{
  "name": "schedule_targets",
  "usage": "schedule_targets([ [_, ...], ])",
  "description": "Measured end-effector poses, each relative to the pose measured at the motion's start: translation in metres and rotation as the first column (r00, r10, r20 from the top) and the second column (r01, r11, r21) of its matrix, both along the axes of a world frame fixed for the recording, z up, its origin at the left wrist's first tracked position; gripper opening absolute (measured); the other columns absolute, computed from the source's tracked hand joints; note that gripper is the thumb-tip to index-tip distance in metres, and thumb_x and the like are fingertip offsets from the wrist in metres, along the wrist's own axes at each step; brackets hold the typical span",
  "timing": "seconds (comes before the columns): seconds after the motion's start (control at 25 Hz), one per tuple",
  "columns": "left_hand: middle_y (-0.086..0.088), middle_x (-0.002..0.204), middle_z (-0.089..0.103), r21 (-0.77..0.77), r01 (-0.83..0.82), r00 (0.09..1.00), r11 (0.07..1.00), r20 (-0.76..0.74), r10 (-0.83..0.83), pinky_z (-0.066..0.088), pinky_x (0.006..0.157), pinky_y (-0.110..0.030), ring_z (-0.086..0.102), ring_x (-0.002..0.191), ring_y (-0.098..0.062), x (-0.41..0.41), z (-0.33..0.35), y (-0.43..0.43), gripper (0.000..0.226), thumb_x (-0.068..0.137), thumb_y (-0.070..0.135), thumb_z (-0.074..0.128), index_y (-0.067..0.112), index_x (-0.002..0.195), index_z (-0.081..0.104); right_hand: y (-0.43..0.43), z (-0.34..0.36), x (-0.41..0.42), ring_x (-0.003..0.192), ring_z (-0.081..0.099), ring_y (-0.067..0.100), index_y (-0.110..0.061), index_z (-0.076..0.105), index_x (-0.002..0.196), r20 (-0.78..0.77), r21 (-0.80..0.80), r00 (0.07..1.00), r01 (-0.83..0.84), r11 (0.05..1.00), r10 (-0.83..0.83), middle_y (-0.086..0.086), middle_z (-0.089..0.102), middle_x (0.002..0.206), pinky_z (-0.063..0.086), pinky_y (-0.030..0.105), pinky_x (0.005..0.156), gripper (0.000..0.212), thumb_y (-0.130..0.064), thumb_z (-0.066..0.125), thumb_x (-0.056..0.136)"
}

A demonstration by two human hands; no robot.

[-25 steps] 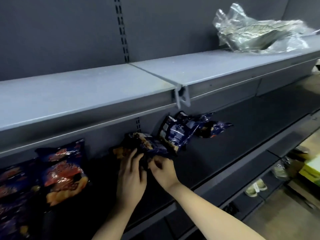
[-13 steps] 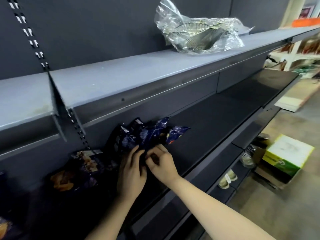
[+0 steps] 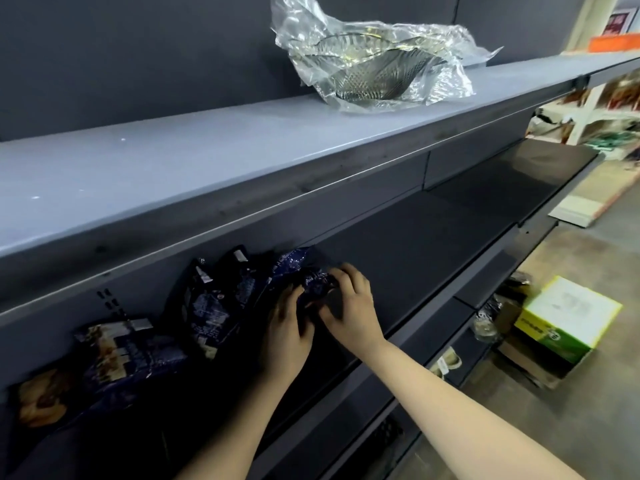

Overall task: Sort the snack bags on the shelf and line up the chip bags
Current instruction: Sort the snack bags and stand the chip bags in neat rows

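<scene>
Fingers of the left hand (image 3: 287,329) and right hand (image 3: 351,306) curl round one small blue bag (image 3: 317,285) on the dark shelf (image 3: 415,244).

View: one wide-angle camera, worn on the person's head.
Direction: it faces forward and down, and looks along the lower shelf (image 3: 415,258) toward the right of the frame.
Tilt: the upper shelf (image 3: 173,161) runs slanted, from middle left to upper right.
Distance: near. The left hand (image 3: 287,327) and right hand (image 3: 349,306), both gripping a blue snack bag (image 3: 313,284), sit at lower centre.
Far part: the floor (image 3: 571,427) fills the lower right.
</scene>
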State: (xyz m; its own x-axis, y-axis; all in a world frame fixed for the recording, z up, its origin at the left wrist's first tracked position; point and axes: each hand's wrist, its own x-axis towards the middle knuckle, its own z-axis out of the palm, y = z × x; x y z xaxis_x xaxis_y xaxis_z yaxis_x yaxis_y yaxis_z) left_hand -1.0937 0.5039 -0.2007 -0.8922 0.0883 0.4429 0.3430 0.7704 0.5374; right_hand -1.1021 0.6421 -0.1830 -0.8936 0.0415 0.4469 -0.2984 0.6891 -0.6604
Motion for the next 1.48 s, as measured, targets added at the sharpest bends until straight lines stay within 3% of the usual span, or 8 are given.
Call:
schedule_targets([
  [0.24, -0.008, 0.140, 0.047, 0.026, -0.005, 0.999, 1.000, 0.053, 0.004, 0.038, 0.091, -0.022, 0.053, 0.120, -0.022, -0.022, -0.010, 0.006, 0.075, 0.080, 0.016, 0.069, 0.017, 0.144, 0.031, 0.009, -0.002, -0.023, 0.145, -0.009, 0.027, -0.043, 0.009, 0.146, 0.153, 0.323, 0.987, -0.091, 0.942, 0.043, -0.006, -0.004, 0.158, 0.000, 0.052, 0.114, 0.080, -0.033, 0.059, 0.084],
  [0.32, -0.004, 0.139, 0.049, -0.011, -0.010, 0.995, 1.000, 0.100, 0.011, 0.042, 0.088, -0.023, 0.057, 0.116, -0.020, -0.031, -0.009, 0.007, 0.071, 0.087, 0.020, 0.062, 0.024, 0.146, 0.025, 0.010, -0.008, -0.030, 0.144, -0.013, 0.025, -0.045, 0.006, 0.145, 0.191, 0.365, 0.981, -0.106, 0.925, 0.036, -0.008, -0.005, 0.158, -0.003, 0.055, 0.113, 0.078, -0.035, 0.056, 0.086],
  [0.48, -0.006, 0.125, 0.060, -0.222, -0.022, 0.988, 0.975, 0.143, 0.055, 0.051, 0.075, -0.029, 0.064, 0.100, -0.020, -0.032, -0.020, 0.009, 0.056, 0.095, 0.032, 0.047, 0.033, 0.146, 0.023, 0.011, -0.028, -0.032, 0.145, -0.008, 0.023, -0.040, 0.010, 0.147, 0.341, 0.282, 0.940, -0.113, 0.953, 0.011, -0.006, 0.008, 0.158, 0.006, 0.056, 0.116, 0.073, -0.035, 0.053, 0.088],
  [0.64, -0.006, 0.141, 0.046, -0.150, 0.009, 0.997, 0.989, 0.079, 0.003, 0.050, 0.087, -0.035, 0.054, 0.120, -0.026, -0.031, -0.038, 0.007, 0.052, 0.093, 0.029, 0.051, 0.029, 0.142, 0.034, 0.013, -0.040, -0.031, 0.145, 0.000, 0.023, -0.041, 0.016, 0.146, 0.305, 0.342, 0.952, -0.089, 0.935, -0.022, -0.006, 0.016, 0.156, 0.007, 0.051, 0.117, 0.066, -0.036, 0.049, 0.089],
  [1.0, -0.002, 0.144, 0.043, -0.147, -0.036, 0.999, 0.988, -0.010, 0.035, 0.054, 0.083, -0.039, 0.055, 0.118, -0.027, -0.034, -0.043, 0.008, 0.046, 0.092, 0.024, 0.055, 0.024, 0.137, 0.045, 0.013, -0.045, -0.034, 0.145, 0.003, 0.022, -0.040, 0.024, 0.144, 0.271, 0.337, 0.962, -0.055, 0.940, -0.041, -0.005, 0.021, 0.154, 0.008, 0.051, 0.117, 0.060, -0.038, 0.048, 0.089],
  [1.12, -0.006, 0.132, 0.056, -0.191, -0.085, 0.996, 0.978, -0.045, 0.078, 0.055, 0.072, -0.038, 0.062, 0.106, -0.030, -0.034, -0.041, 0.008, 0.044, 0.091, 0.023, 0.057, 0.024, 0.134, 0.049, 0.014, -0.046, -0.035, 0.145, 0.003, 0.022, -0.039, 0.023, 0.145, 0.274, 0.319, 0.961, -0.050, 0.946, -0.042, -0.005, 0.017, 0.156, 0.007, 0.049, 0.118, 0.063, -0.037, 0.052, 0.088],
  [1.24, -0.011, 0.102, 0.071, -0.149, -0.081, 0.986, 0.985, -0.160, 0.057, 0.053, 0.056, -0.027, 0.070, 0.078, -0.026, -0.026, -0.039, 0.006, 0.038, 0.084, 0.019, 0.067, 0.018, 0.122, 0.061, 0.014, -0.044, -0.027, 0.145, 0.001, 0.023, -0.035, 0.021, 0.146, 0.274, 0.285, 0.961, -0.042, 0.958, -0.039, -0.003, 0.012, 0.157, 0.004, 0.050, 0.118, 0.069, -0.031, 0.056, 0.087],
  [1.48, -0.005, 0.095, 0.072, 0.046, -0.032, 0.963, 0.998, -0.265, 0.044, 0.056, 0.065, -0.026, 0.069, 0.078, -0.017, -0.016, 0.002, -0.001, 0.032, 0.091, 0.031, 0.047, 0.017, 0.114, 0.064, 0.016, -0.024, -0.012, 0.142, 0.016, 0.034, -0.025, 0.032, 0.143, -0.001, 0.387, 0.998, 0.055, 0.921, -0.059, 0.006, 0.032, 0.149, 0.007, 0.060, 0.113, 0.074, -0.024, 0.069, 0.079],
])
